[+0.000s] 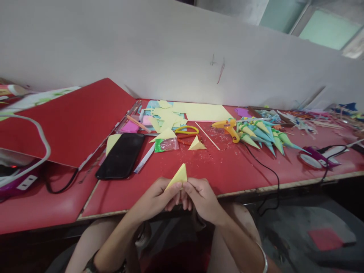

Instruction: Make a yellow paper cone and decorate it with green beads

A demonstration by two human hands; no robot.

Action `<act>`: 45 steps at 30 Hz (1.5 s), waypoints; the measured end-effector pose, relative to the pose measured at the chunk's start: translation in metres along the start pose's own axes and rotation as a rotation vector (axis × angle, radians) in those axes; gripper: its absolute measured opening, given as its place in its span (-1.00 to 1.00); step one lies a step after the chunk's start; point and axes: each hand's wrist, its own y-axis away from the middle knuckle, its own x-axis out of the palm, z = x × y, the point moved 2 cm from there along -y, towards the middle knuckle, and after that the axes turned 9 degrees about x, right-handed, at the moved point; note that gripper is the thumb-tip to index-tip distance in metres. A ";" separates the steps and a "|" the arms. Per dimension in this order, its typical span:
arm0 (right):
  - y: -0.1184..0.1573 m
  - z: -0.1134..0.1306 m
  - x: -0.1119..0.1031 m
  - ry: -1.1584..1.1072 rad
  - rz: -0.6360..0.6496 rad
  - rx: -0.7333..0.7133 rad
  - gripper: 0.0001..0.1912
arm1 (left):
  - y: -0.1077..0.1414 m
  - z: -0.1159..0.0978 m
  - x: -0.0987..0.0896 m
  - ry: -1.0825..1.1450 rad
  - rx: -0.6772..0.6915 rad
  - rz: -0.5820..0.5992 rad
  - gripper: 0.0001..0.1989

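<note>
A folded yellow paper (pixel 180 176) with a pointed tip is pinched between my two hands at the table's front edge. My left hand (pixel 167 193) grips its left side, the thumb lying on the lower part. On the right, my right hand (pixel 200 195) presses its lower corner between thumb and fingers. Beyond them on the red table (pixel 176 163) stands another folded yellow paper piece (pixel 196 144). A small clear packet with a green end (pixel 166 145) and yellow-handled scissors (pixel 187 130) lie close to that piece.
A black phone (pixel 121 155) and a white pen (pixel 144 158) lie to the left. Yellow paper scraps (pixel 167 117) are heaped at the back. A yellow glue gun (pixel 229 128) sits by several green and blue paper cones (pixel 263 134), its black cord (pixel 264 168) running over the front edge.
</note>
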 end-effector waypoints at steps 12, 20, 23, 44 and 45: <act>-0.005 0.001 -0.001 -0.018 0.163 0.026 -0.58 | -0.001 0.006 -0.002 -0.097 -0.069 -0.051 -0.49; -0.027 0.036 -0.038 0.828 -0.312 -0.273 -0.77 | -0.004 0.002 -0.010 -0.129 0.012 -0.188 -0.52; -0.050 0.039 -0.052 1.195 -0.403 -0.139 -0.59 | -0.006 0.000 -0.012 -0.104 0.044 -0.198 -0.56; -0.064 -0.004 -0.043 1.187 -0.015 -0.388 -0.74 | -0.007 0.005 -0.016 -0.128 0.057 -0.285 -0.53; -0.060 -0.006 -0.045 1.182 0.004 -0.394 -0.71 | -0.007 0.004 -0.016 -0.123 0.066 -0.291 -0.53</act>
